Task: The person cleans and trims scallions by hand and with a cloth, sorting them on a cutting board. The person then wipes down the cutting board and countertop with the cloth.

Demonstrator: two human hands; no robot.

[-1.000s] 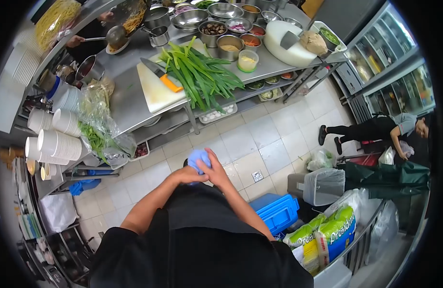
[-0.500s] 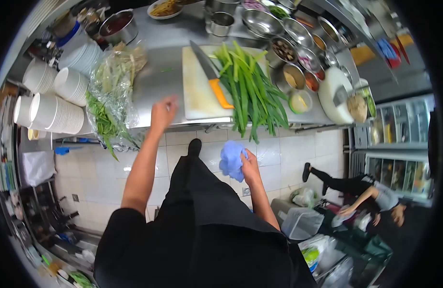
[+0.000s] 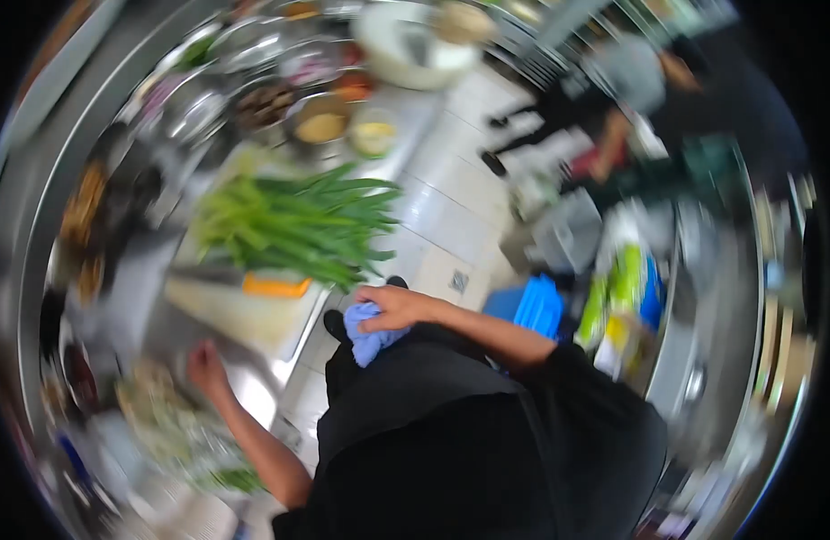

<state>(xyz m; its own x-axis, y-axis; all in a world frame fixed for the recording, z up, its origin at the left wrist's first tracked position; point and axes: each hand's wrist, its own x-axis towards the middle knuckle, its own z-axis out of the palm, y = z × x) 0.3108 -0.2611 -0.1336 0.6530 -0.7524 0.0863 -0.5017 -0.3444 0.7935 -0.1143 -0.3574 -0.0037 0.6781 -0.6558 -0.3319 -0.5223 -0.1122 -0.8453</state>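
Observation:
Bunched in my right hand is a blue cloth, held in front of my body just off the counter's edge. My left hand hovers over the steel counter near the cutting board, its fingers smeared by motion. On the white cutting board lies a knife, of which the orange handle shows; its blade is too blurred to make out. A big bunch of long green leaves and stalks covers the board's other end. Beside my left forearm rests a clear plastic bag of greens.
Metal bowls of ingredients, one with a tan paste, crowd the counter's far end near a large white tub. A blue bin stands on the floor at right. Another person bends over beyond it.
My view has swung to the right, so the counter now runs diagonally. The blue cloth stays in my right hand. My left hand remains near the board.

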